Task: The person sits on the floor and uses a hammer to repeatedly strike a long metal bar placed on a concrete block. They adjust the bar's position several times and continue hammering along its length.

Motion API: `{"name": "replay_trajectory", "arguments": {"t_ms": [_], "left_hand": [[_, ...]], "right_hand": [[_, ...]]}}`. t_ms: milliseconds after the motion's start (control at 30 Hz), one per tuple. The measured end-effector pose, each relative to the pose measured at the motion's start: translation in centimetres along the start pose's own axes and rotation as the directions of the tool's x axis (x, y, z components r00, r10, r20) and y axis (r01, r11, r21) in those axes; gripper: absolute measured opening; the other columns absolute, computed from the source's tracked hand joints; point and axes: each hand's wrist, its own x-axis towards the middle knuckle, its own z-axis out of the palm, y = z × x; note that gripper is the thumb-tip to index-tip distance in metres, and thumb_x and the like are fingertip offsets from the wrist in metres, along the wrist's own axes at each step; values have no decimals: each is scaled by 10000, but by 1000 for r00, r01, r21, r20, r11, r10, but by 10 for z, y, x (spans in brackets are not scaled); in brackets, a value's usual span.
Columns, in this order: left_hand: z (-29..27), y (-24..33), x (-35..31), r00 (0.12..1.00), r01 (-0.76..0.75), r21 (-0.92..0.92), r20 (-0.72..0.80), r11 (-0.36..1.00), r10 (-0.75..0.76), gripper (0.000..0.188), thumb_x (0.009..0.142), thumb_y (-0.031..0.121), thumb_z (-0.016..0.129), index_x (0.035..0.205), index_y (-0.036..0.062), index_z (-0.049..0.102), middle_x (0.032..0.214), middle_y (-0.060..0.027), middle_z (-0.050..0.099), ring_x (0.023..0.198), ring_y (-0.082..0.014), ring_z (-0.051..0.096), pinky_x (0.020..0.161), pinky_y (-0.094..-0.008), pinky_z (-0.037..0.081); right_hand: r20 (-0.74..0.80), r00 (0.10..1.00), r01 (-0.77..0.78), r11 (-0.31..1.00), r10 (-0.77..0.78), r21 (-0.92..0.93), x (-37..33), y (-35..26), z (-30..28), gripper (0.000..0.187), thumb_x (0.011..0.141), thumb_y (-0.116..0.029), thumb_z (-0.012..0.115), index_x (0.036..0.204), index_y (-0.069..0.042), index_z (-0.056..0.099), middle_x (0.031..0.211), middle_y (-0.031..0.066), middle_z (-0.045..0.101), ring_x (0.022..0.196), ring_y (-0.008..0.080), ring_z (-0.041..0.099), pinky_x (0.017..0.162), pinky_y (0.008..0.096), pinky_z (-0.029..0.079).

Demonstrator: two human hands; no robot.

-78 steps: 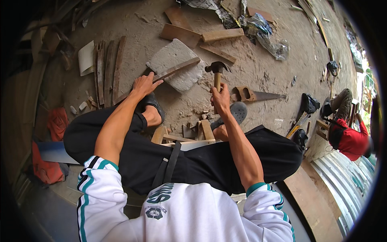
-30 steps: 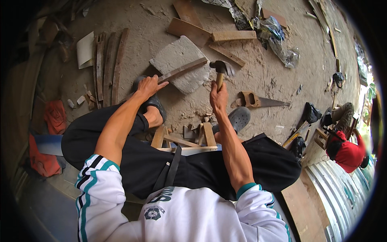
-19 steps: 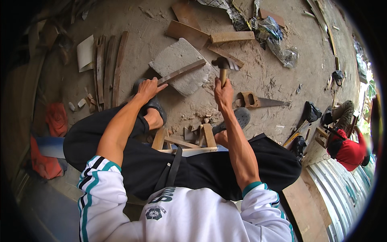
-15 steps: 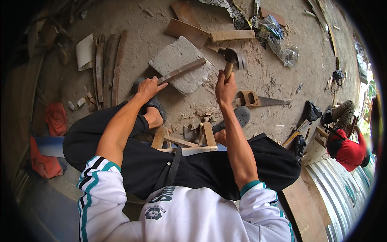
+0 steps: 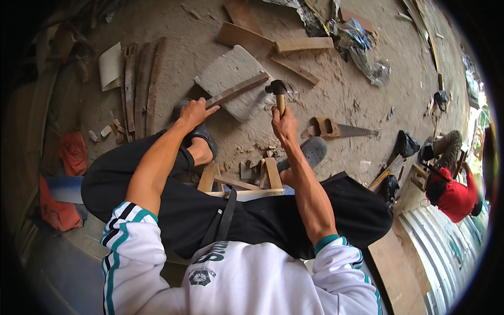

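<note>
My left hand [image 5: 194, 112] is closed round the near end of a narrow wooden strip [image 5: 239, 90]. The strip lies slantwise across a pale concrete block [image 5: 228, 68], its far end reaching the block's right edge. In my right hand [image 5: 284, 126] is a claw hammer, gripped by its light wooden handle [image 5: 281, 104]. The dark hammer head [image 5: 276, 87] is just right of the strip's far end; whether they touch I cannot tell. A handsaw [image 5: 336, 128] with a wooden handle lies on the ground right of my right hand.
Wooden strips [image 5: 142, 89] lie at the left, and boards [image 5: 303, 44] beyond the block. Crumpled plastic [image 5: 367, 65] is at the far right. A small wooden frame [image 5: 244, 195] sits between my legs. A person in red [image 5: 449, 194] crouches at the right, near corrugated sheet metal [image 5: 430, 252].
My right hand has swung the hammer left and down, toward the strip's far end. A short piece of wood behind it now shows. My left hand and the strip stay nearly in place.
</note>
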Motion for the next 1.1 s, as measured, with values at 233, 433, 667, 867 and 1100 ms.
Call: {"name": "replay_trajectory", "arguments": {"t_ms": [233, 433, 667, 867, 1100], "left_hand": [[-2, 1, 1, 1000, 23, 11, 3, 1000, -23, 687, 895, 650, 580, 841, -34, 613, 773, -273, 681, 773, -440, 686, 679, -502, 552], [-6, 0, 1, 1000, 16, -20, -3, 1000, -16, 676, 900, 642, 578, 841, -30, 615, 776, -277, 680, 786, -441, 688, 684, -501, 552], [-2, 1, 3, 1000, 7, -4, -2, 1000, -7, 685, 902, 646, 573, 837, -35, 620, 807, -293, 681, 813, -446, 686, 683, -503, 550], [-1, -4, 1, 999, 20, -16, 29, 1000, -20, 690, 901, 645, 575, 838, -40, 620, 811, -299, 679, 812, -454, 684, 687, -512, 548], [-19, 0, 4, 974, 94, -148, 220, 984, -60, 773, 871, 696, 569, 902, -70, 662, 907, -308, 682, 924, -469, 662, 804, -513, 518]], "right_hand": [[-293, 954, 151, 947, -64, 284, -1, -23, 5, 306, 969, -307, 584, 1019, -9, 544, 716, 249, 637, 646, 448, 637, 608, 484, 487], [-49, 997, -49, 984, 58, 172, 8, -29, -3, 376, 959, -360, 581, 1020, 9, 537, 795, 292, 649, 740, 475, 646, 656, 516, 484], [-41, 999, -24, 1000, 25, 13, -1, -10, 9, 376, 968, -358, 575, 1019, 14, 542, 842, 306, 649, 775, 466, 657, 678, 512, 486], [-251, 967, 38, 956, 38, 291, 3, -24, 6, 326, 966, -326, 589, 989, -3, 548, 781, 268, 655, 730, 451, 662, 666, 487, 498], [-196, 979, -11, 969, 61, 248, -8, -17, 9, 290, 979, -293, 575, 1020, -7, 548, 732, 253, 633, 681, 422, 648, 630, 478, 484]]}}
